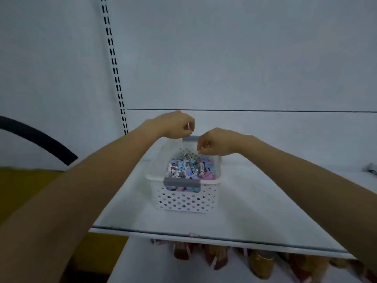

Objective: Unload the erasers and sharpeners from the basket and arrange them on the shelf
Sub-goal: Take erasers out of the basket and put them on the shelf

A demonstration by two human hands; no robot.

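Hovering over the white basket's far end, left hand and right hand curl their fingers; whether either pinches a piece I cannot tell. Erasers and sharpeners fill the basket on the shelf, so unloading looks barely begun.

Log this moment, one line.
basket on shelf, full of erasers and sharpeners | left hand and right hand curled above far rim | held: unclear

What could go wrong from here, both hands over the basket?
The left hand and right hand crowd the far end of the basket, so they may collide. The erasers and sharpeners are small and heaped loosely; a pinch could drag neighbours out. Dropped pieces might slide off the front edge of the shelf.
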